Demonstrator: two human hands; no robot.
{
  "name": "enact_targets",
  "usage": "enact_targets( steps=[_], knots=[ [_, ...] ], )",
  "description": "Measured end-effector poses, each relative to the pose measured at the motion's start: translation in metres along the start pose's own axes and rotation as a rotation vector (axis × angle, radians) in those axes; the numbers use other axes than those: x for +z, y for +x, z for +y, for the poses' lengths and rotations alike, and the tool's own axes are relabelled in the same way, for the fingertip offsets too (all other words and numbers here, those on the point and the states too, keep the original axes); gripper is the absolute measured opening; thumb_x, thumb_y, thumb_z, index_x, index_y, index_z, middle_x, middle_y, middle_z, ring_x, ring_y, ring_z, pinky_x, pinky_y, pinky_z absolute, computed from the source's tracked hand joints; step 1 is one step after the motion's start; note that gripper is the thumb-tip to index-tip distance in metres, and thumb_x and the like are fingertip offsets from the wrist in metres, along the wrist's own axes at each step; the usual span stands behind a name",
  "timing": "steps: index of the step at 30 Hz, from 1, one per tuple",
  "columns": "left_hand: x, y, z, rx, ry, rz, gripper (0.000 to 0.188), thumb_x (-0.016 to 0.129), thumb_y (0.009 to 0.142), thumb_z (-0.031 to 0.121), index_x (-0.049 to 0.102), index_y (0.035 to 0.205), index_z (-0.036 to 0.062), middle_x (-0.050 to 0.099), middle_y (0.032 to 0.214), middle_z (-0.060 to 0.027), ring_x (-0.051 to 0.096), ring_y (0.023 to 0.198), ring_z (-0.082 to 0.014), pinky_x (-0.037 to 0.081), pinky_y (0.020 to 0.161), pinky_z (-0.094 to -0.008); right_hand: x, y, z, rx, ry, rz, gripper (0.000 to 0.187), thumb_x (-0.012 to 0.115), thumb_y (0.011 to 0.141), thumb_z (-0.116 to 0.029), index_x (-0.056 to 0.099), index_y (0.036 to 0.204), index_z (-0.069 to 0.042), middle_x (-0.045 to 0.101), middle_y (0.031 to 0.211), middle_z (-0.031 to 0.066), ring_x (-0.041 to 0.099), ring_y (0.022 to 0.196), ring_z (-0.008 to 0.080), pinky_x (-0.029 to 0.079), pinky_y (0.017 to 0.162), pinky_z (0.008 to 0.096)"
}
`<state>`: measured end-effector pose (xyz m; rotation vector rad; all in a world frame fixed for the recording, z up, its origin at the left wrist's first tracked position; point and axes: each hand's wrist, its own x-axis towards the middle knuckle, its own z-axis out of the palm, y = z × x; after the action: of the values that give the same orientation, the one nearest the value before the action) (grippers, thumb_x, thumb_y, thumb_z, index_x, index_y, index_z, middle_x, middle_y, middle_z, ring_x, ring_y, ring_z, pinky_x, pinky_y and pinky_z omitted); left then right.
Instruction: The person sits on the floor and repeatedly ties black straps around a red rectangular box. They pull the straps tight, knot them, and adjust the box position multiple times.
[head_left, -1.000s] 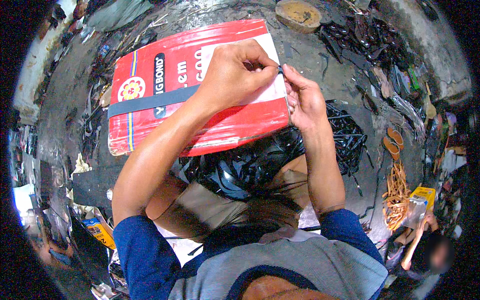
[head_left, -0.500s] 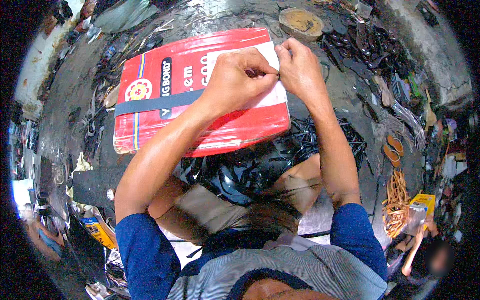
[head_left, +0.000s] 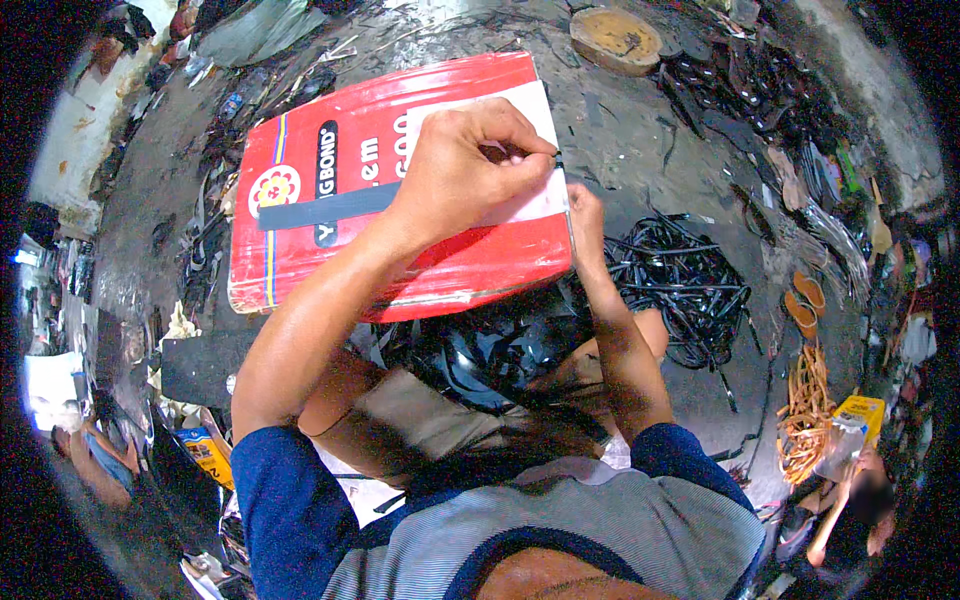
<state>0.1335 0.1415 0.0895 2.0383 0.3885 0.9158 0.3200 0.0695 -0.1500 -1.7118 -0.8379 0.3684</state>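
A red carton [head_left: 400, 270] with a white panel lies tilted above my lap. Across its top runs a flat dark grey strip [head_left: 330, 208], passing beneath my left hand [head_left: 462, 165]. My left fingertips are pinched on a small dark end at the carton's right edge, which appears to belong to this strip. Beside that edge, lower down, is my right hand [head_left: 586, 218] with its fingers curled. The carton partly hides those fingers, and I cannot make out what they hold.
Black strips lie tangled [head_left: 680, 290] on the floor to the right; more shiny black pieces [head_left: 480, 350] fill my lap. A round wooden block [head_left: 615, 40] stands at the far right. Tan strips [head_left: 806, 415] and a yellow box [head_left: 860, 418] lie lower right, near another person's arm [head_left: 832, 510].
My right hand has come away from my left fingertips, moving down along the carton's right edge. The grey strip has slid rightward across the carton. My left hand keeps its pinch.
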Motion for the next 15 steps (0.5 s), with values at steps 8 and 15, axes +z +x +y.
enact_targets(
  steps=[8,15],
  knots=[
    [0.004,-0.005,-0.003,0.105,0.006,-0.008,0.005,0.076,0.080,0.005,0.077,0.082,0.0007,0.072,0.079,-0.0075,0.068,0.069,-0.0127,0.055,0.063,-0.0267,0.010,-0.043,0.155,0.074,-0.337,0.099,0.026,0.059,0.096,-0.022,0.067,0.087,0.002,0.069,0.083,0.0222,0.066,0.085,0.0394,0.049,0.079,0.0514],
    [0.000,-0.008,-0.008,0.149,0.016,-0.010,0.006,0.077,0.079,0.006,0.078,0.083,0.0006,0.072,0.080,-0.0083,0.068,0.068,-0.0145,0.055,0.062,-0.0276,-0.005,-0.080,0.189,0.310,-0.759,-0.050,0.027,0.062,0.089,-0.019,0.070,0.104,0.001,0.065,0.108,0.0209,0.068,0.088,0.0410,0.054,0.083,0.0554]
  ],
)
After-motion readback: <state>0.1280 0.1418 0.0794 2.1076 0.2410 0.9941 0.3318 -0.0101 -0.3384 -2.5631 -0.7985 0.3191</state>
